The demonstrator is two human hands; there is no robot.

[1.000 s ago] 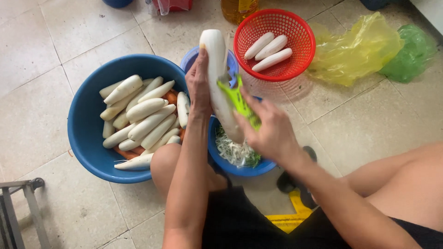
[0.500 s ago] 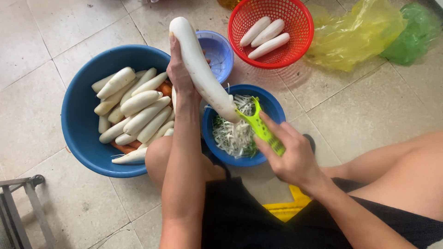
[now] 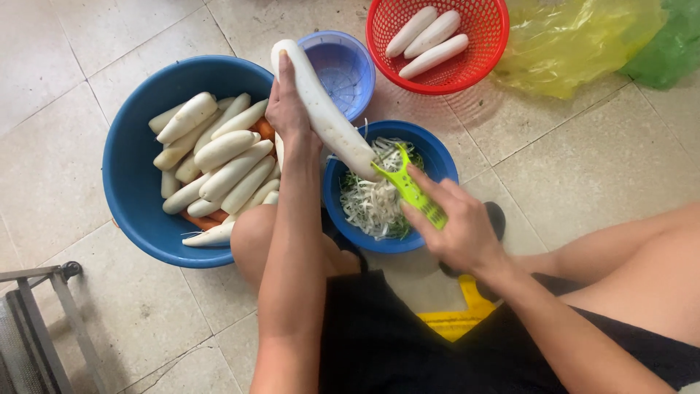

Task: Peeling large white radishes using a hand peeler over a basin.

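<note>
**Shredding a white radish over a small blue bowl**

At 1 o'clock lie two crumpled plastic bags on the tiled floor: a yellow one (image 3: pixel 576 44) and, beside it at the edge, a green one (image 3: pixel 674 47). Neither shows a readable label.

At centre, the left hand (image 3: pixel 288 113) is wrapped round a long, smooth white radish (image 3: pixel 321 109), held slanting with its lower tip over the small blue bowl (image 3: pixel 437 157) of pale, stringy shreds (image 3: pixel 375 201). The right hand (image 3: pixel 456 226), fingers closed round the handle, grips a lime-green plastic peeler (image 3: pixel 408 190) whose head touches the radish's lower end.

At 9 o'clock a large blue basin (image 3: pixel 127 175) holds many peeled white radishes (image 3: pixel 219 157). At 12 o'clock stands a round red mesh basket (image 3: pixel 488 51) with three radishes, and left of it a small blue strainer (image 3: pixel 339 66).
</note>
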